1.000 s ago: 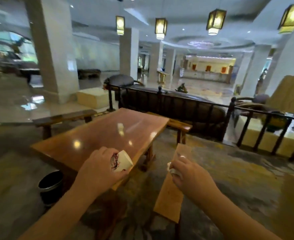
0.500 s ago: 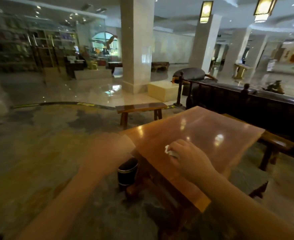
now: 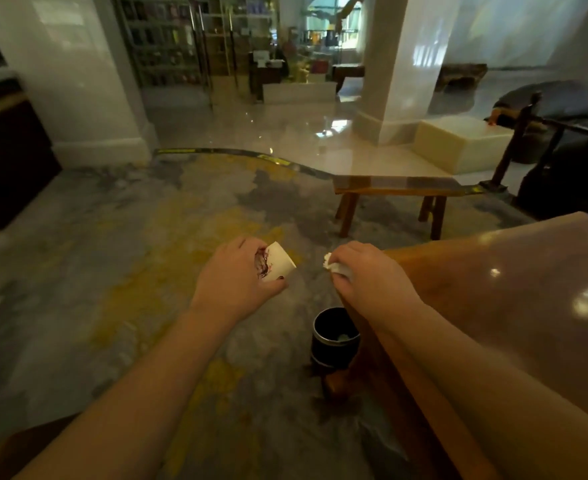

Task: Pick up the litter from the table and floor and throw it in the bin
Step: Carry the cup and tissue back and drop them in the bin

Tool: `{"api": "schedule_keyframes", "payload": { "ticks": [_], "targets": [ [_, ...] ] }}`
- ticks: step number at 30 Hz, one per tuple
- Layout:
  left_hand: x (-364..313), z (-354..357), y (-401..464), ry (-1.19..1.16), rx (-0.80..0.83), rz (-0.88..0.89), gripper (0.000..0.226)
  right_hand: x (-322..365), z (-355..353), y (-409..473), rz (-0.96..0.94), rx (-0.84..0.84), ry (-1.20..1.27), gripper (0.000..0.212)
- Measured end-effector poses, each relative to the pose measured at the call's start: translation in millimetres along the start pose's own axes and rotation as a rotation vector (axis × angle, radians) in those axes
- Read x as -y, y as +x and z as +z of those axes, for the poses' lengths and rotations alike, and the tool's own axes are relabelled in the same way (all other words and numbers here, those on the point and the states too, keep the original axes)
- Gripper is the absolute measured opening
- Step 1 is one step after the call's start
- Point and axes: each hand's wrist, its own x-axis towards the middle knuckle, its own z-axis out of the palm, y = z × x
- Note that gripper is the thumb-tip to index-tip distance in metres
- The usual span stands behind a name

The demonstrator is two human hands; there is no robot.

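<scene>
My left hand (image 3: pixel 238 275) grips a white paper cup (image 3: pixel 280 263) with a dark red print, held on its side above the floor. My right hand (image 3: pixel 368 277) is closed around a crumpled white tissue (image 3: pixel 334 266) that sticks out between the fingers, just off the corner of the wooden table (image 3: pixel 514 289). A small round black bin (image 3: pixel 334 341) stands on the floor below and between both hands, close against the table's side. Something pale lies inside it.
A low wooden bench (image 3: pixel 392 188) stands beyond the table. A dark railing (image 3: pixel 562 133) and a cream block (image 3: pixel 462 142) lie at the far right, white pillars (image 3: pixel 403 64) and shelving behind. Patterned grey and yellow carpet (image 3: pixel 129 254) spreads to the left.
My view has swung left and down, so the bin now sits below my hands. Both hands have come over the floor near the bin, each keeping its litter.
</scene>
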Motion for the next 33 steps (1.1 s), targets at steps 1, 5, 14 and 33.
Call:
{"api": "schedule_keyframes", "payload": {
  "ticks": [1, 5, 14, 33],
  "targets": [
    [10, 7, 14, -0.002, 0.008, -0.018, 0.07, -5, 11, 18, -0.004, 0.011, 0.013, 0.013],
    [55, 36, 82, -0.012, 0.026, -0.035, 0.072, -27, 51, 84, 0.005, 0.044, 0.001, 0.011],
    [156, 113, 282, -0.119, 0.12, 0.17, 0.067, -65, 148, 216, 0.245, 0.061, -0.087, 0.012],
    [136, 321, 534, -0.056, 0.64, 0.539, 0.069, -210, 287, 316, 0.853, 0.065, -0.066, 0.012]
  ]
}}
